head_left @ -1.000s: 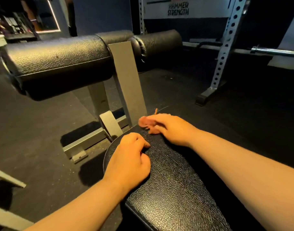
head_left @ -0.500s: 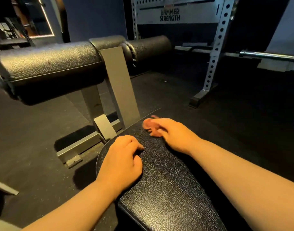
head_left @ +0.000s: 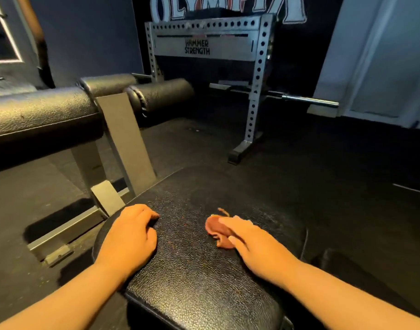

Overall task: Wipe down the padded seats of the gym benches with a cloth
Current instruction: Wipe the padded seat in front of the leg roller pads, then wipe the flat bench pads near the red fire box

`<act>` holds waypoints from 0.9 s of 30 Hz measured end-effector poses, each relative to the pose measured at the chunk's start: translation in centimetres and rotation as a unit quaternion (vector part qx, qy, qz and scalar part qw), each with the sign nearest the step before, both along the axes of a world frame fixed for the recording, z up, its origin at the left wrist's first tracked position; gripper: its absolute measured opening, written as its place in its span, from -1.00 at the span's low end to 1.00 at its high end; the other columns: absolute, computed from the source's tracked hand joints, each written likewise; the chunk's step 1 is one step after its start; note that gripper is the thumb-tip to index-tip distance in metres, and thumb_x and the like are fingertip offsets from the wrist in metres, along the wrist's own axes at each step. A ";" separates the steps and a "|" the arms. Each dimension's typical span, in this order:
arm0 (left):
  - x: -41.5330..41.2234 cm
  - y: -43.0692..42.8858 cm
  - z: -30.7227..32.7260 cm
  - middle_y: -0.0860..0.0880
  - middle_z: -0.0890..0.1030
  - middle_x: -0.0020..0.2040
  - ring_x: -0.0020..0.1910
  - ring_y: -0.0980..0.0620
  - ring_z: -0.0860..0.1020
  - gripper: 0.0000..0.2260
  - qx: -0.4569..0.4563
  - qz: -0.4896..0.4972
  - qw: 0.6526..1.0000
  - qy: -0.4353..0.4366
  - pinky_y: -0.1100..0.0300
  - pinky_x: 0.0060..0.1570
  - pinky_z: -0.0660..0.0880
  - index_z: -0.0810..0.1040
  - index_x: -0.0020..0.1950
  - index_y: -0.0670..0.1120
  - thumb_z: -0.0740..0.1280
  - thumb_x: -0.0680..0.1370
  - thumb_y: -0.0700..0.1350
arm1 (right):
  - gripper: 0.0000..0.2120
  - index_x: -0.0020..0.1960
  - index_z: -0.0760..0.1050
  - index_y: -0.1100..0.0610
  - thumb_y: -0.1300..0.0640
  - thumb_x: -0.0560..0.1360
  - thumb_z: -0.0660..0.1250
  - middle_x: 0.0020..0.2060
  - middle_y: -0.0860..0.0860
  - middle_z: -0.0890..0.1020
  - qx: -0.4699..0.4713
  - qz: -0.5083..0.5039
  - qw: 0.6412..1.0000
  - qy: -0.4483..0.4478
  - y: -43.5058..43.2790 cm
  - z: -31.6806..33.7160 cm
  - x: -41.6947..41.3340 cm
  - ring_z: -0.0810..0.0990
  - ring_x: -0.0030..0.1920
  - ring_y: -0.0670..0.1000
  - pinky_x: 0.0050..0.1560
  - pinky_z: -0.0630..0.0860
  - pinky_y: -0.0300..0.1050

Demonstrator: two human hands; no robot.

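Observation:
A black textured padded seat [head_left: 192, 270] fills the lower middle of the view. My right hand [head_left: 254, 244] lies on its right half. Thumb and fingers hold a small crumpled reddish-brown cloth [head_left: 217, 231] down against the pad, and the cloth pokes out past the fingertips with a thread sticking up. My left hand [head_left: 130, 234] rests on the seat's left edge, fingers curled, with nothing in it. The two hands are a hand's width apart.
Black roller pads [head_left: 161, 96] on a grey steel post [head_left: 125, 139] stand to the left, with a long pad [head_left: 42, 115] beside them. A grey perforated rack [head_left: 254, 91] and a barbell [head_left: 309, 100] stand behind. Dark rubber floor [head_left: 323, 175] surrounds the bench.
My right hand has slid the cloth rightward across the seat, away from my left hand. The left hand has stayed on the seat's edge. The view has tilted upward.

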State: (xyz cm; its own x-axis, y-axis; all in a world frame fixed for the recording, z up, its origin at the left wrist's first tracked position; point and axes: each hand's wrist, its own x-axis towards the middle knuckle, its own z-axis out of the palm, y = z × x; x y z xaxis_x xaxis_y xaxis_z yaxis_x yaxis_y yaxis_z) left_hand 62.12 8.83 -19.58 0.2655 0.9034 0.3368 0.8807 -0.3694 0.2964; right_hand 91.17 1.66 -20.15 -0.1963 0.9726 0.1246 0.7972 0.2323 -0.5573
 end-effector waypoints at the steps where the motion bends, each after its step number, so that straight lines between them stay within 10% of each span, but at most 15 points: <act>1: 0.1 -0.1 0.0 0.06 0.56 0.16 0.23 0.06 0.44 -0.75 -0.003 0.003 1.000 0.005 0.11 0.31 0.38 0.61 0.18 -0.01 0.32 0.53 -0.17 | -0.55 0.53 0.28 -0.10 0.18 0.68 0.16 0.47 -0.09 0.38 0.012 -0.078 0.997 0.011 -0.1 -0.1 1.9 0.25 0.52 -0.09 0.50 0.08 -0.22; 4: 0.2 -0.2 -0.2 0.02 0.57 0.15 0.20 0.00 0.46 -0.77 -0.006 0.011 0.999 0.030 0.05 0.24 0.44 0.61 0.19 -0.04 0.34 0.54 -0.17 | -0.50 0.39 0.38 -0.22 0.30 0.64 0.10 0.28 -0.21 0.49 0.033 -0.190 0.976 0.102 -1.6 0.0 2.6 0.47 0.23 -0.38 0.41 0.23 -0.29; 7: 1.0 -0.5 -0.5 -0.08 0.56 0.17 0.17 -0.12 0.47 -0.74 -0.035 0.062 0.997 0.021 -0.03 0.18 0.45 0.60 0.20 -0.11 0.33 0.52 -0.25 | -0.66 0.19 0.46 -0.23 0.19 0.64 0.11 0.17 -0.13 0.59 0.041 -0.111 0.986 0.116 -5.8 0.1 -1.1 0.55 0.19 -0.16 0.38 0.39 -0.04; 12: 7.1 -4.0 -0.9 -0.23 0.58 0.15 0.12 -0.28 0.52 -0.64 -0.031 0.026 0.997 0.072 -0.21 0.11 0.49 0.62 0.13 -0.20 0.17 0.48 -0.09 | -0.51 0.54 0.17 -0.20 0.14 0.69 0.14 0.53 -0.22 0.24 0.011 0.074 0.997 0.014 -9.9 -0.2 0.1 0.07 0.56 -0.21 0.56 -0.13 -0.24; 18: 14.1 -10.9 -0.9 -0.08 0.29 0.55 0.55 -0.10 0.21 -0.35 -0.081 -0.220 0.969 0.082 0.01 0.54 0.01 0.31 0.53 -0.11 -0.18 0.54 0.11 | -0.34 0.25 0.33 -0.51 0.30 0.57 0.08 0.30 -0.12 0.50 0.044 -0.188 0.970 0.150 -7.7 -1.1 3.4 0.52 0.25 -0.24 0.45 0.36 0.03; 23: 13.4 -11.4 -1.6 0.10 0.45 0.02 0.07 0.03 0.45 -0.90 -0.114 -0.197 0.970 -0.080 0.06 0.10 0.44 0.40 -0.03 0.07 0.15 0.56 -0.13 | -0.45 0.56 0.14 -0.24 0.19 0.67 0.12 0.51 -0.18 0.31 0.028 -0.078 0.994 0.064 -11.5 -1.3 0.0 0.27 0.48 -0.14 0.52 0.17 -0.15; 27: 13.3 -11.5 -2.1 0.02 0.47 0.14 0.17 -0.02 0.45 -0.84 -0.087 -0.190 0.977 -0.036 0.01 0.20 0.43 0.46 0.09 -0.02 0.21 0.52 -0.16 | -0.53 0.53 0.21 -0.16 0.18 0.68 0.12 0.43 -0.03 0.39 0.001 -0.113 0.994 -0.006 -11.1 -1.0 3.9 0.32 0.46 0.06 0.49 0.24 0.08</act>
